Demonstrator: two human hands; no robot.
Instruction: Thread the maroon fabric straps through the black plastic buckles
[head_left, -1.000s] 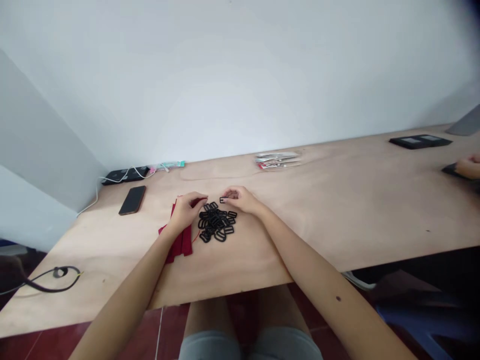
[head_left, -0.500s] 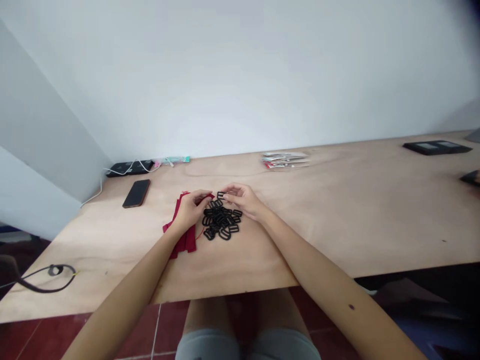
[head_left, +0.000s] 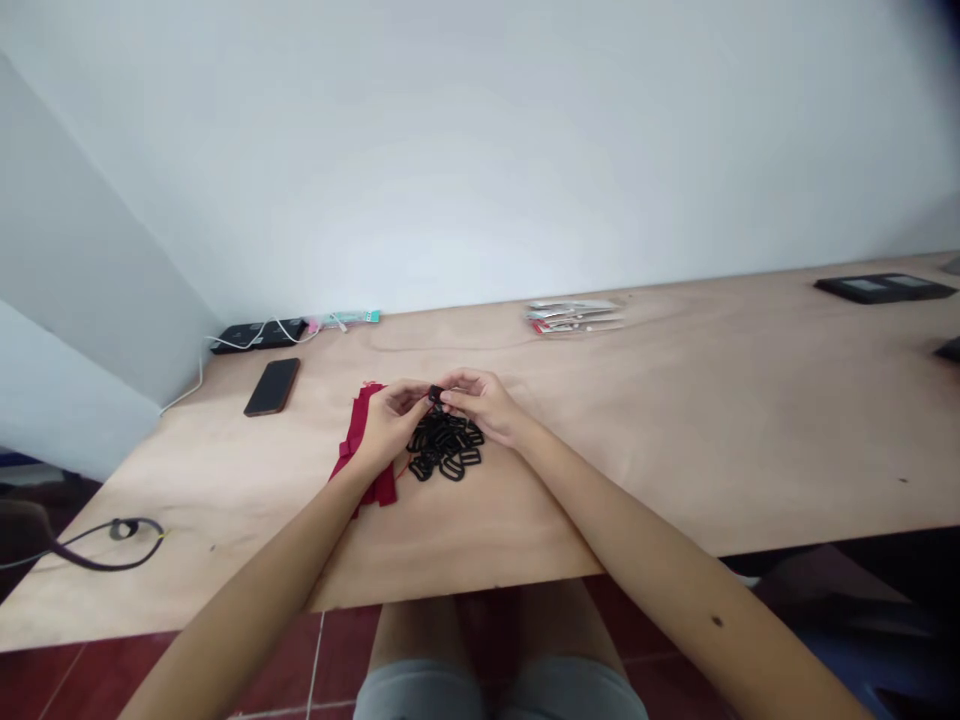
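Since a moment ago, the small black buckle (head_left: 436,394) has come across to meet the left fingertips, and the gap between the two hands has closed. It sits right at the meeting point, raised over the far edge of the pile of black buckles (head_left: 448,450). From the right hand (head_left: 486,405) it lies leftward, just at the tips, with thumb and forefinger pinched on it. The left hand (head_left: 396,418) comes in from the other side, its thumb and forefinger together on what looks like the end of a red strip (head_left: 430,397), of which only a scrap shows. So buckle and strip face each other side to side, touching or nearly so; I can't tell whether the strip is through a slot. The buckle's long axis is too small and covered to read, and neither hand is clearly nearer to it.

Beside the pile, under the left wrist, lie more red strips (head_left: 384,488), running roughly toward the table's front edge. Farther left on the wooden table (head_left: 675,420) is a phone (head_left: 272,387); thin packets (head_left: 574,317) lie by the wall.
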